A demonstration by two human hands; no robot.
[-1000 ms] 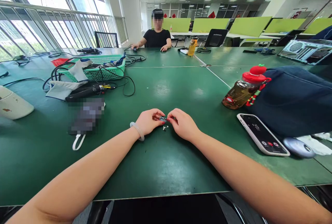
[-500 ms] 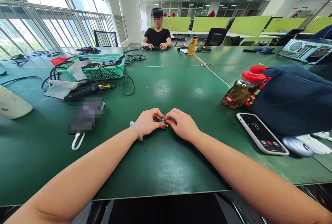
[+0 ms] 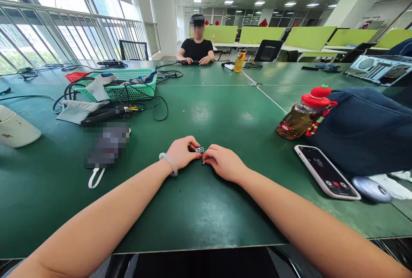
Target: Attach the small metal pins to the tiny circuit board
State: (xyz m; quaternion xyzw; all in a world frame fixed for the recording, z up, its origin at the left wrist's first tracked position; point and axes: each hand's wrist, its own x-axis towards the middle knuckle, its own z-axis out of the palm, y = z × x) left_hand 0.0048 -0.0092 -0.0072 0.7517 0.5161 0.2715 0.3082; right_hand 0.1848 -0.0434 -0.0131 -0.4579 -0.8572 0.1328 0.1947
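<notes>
- The fingers of the left hand point(image 3: 180, 153) pinch one small circuit board point(image 3: 200, 150) between thumb and forefinger, just above the worktop point(image 3: 206, 222).
- The fingers of the right hand point(image 3: 223, 163) are bent and drawn together at one tiny metallic part point(image 3: 203, 162), just on the near side of the board; whether they grip it or only touch it, I cannot tell.
- Two hands, near each other but apart: both have the back of the hand upward and the fingers curled inward. The two forearms reach in from the lower corners and converge, and one pale bracelet point(image 3: 170, 163) rings the left wrist.
- To the left: one pixelated dark object point(image 3: 107, 145) with one white loop point(image 3: 96, 178); beyond it, one green basket point(image 3: 137, 89) with grey-and-blue gloves point(image 3: 77, 110) and several black cables, too tangled to count.
- To the right: one phone point(image 3: 326, 171) with its screen lit, one computer mouse point(image 3: 371, 189) just beside it, one red-lidded bottle point(image 3: 298, 117) leaning beside one dark blue bag point(image 3: 363, 132).
- Farther right, one open-framed computer case point(image 3: 376, 68).
- At the far edge: one seated person point(image 3: 197, 49), both hands on the worktop, and one orange bottle point(image 3: 238, 61).
</notes>
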